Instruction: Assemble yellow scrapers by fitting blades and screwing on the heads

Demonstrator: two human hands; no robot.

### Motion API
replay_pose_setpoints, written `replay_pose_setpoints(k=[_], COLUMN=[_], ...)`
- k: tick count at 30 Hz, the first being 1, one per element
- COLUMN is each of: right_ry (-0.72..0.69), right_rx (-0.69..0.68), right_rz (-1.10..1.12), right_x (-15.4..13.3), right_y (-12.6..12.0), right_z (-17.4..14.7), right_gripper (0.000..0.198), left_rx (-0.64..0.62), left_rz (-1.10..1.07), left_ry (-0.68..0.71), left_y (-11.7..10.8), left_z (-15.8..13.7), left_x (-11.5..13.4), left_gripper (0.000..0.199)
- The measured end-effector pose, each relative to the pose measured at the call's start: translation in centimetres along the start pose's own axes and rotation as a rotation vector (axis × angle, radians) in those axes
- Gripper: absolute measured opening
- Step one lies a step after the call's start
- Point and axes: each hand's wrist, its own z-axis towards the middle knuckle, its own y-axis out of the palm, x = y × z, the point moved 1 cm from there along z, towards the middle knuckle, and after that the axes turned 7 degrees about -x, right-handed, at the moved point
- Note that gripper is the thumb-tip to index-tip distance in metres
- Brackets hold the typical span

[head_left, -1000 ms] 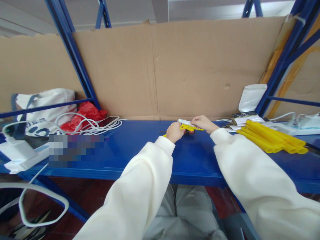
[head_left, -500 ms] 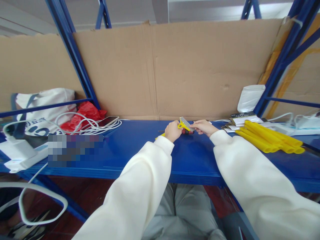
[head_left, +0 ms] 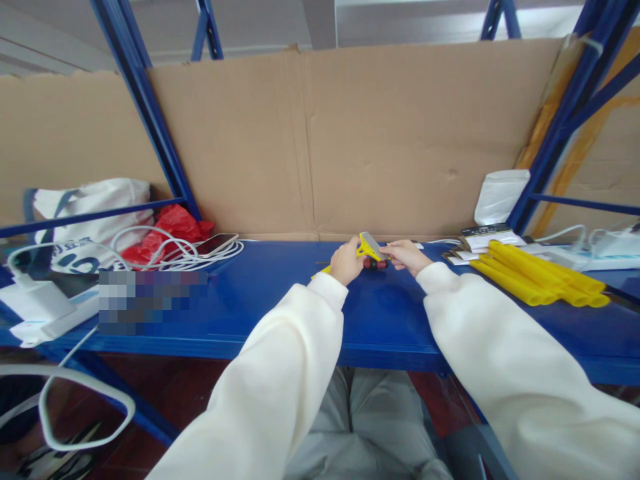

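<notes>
A yellow scraper [head_left: 369,247] with a wide grey metal blade is held above the blue tabletop. My left hand [head_left: 346,261] is closed around its yellow handle, whose end shows below the fist. On the other side, my right hand [head_left: 404,255] pinches the blade's right edge between its fingertips. Just under the scraper, a screwdriver [head_left: 376,264] with a red and black handle lies on the table, partly hidden by my left hand.
Several yellow tubes [head_left: 537,275] lie at the right, beside a stack of small packets [head_left: 487,239]. White cables [head_left: 173,247], a red plastic bag [head_left: 173,223] and a cloth bag [head_left: 95,220] occupy the left. Cardboard [head_left: 400,140] backs the blue table [head_left: 280,320].
My right hand has shifted slightly left along the blade. Both hands keep hold of the scraper, and the screwdriver handle shows a little more.
</notes>
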Motion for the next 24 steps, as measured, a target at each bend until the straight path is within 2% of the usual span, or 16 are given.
replay_pose_setpoints(k=[4, 14, 24], right_ry=[-0.015, -0.035, -0.01], right_rx=[-0.017, -0.032, -0.124], right_rz=[0.017, 0.03, 0.014], right_x=[-0.07, -0.01, 0.16], right_y=[0.02, -0.02, -0.37], right_z=[-0.13, -0.17, 0.21], right_gripper=[0.027, 0.031, 0.027], left_rx=[-0.046, -0.109, -0.142], left_rz=[0.075, 0.178, 0.3], left_ry=[0.116, 0.22, 0.199], left_y=[0.07, 0.33, -0.04], left_z=[0.01, 0.34, 0.04], left_x=[-0.16, -0.76, -0.37], left_gripper=[0.043, 0.045, 0.047])
